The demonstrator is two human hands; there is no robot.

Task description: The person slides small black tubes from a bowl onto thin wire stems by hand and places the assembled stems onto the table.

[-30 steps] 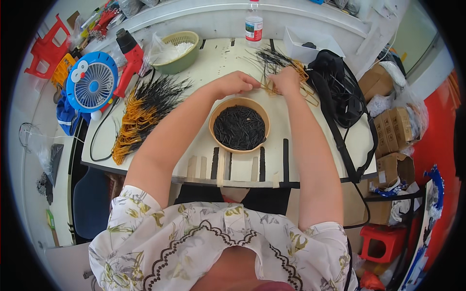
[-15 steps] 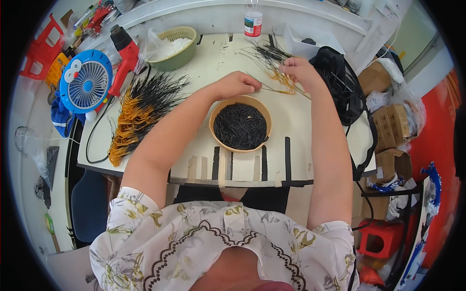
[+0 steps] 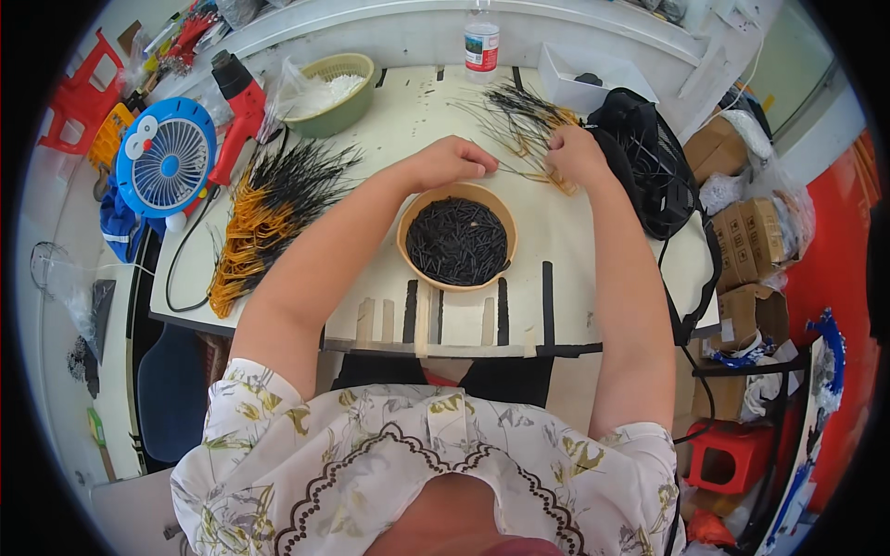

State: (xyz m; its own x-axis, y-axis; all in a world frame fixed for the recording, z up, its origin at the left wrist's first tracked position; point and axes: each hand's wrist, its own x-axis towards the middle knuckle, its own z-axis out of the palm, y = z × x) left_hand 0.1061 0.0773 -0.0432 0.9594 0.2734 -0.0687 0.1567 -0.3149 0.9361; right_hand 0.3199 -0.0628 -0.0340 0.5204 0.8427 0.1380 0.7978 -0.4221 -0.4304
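Just beyond a round tan bowl [image 3: 405, 243] of short black tube pieces [image 3: 458, 243], my left hand [image 3: 454, 161] pinches the end of a thin wire [image 3: 522, 174] that runs to the right. My right hand [image 3: 577, 156] is closed on that wire near its yellowish part. Behind the hands lies a loose bunch of black and yellow wires [image 3: 524, 104], touching or close to my right hand. A larger pile of black and yellow wires [image 3: 269, 204] rests on the table to the left of my left forearm.
A green basket [image 3: 341, 119] with white bits, a red heat gun [image 3: 243, 111] and a blue fan [image 3: 167, 159] stand at the left. A bottle [image 3: 481, 51] and a white box [image 3: 579, 83] are at the back. A black mesh bag [image 3: 649, 167] borders my right arm.
My right hand has moved slightly nearer and to the right, from over the loose bunch to the wire. The left hand stays put in its pinch.
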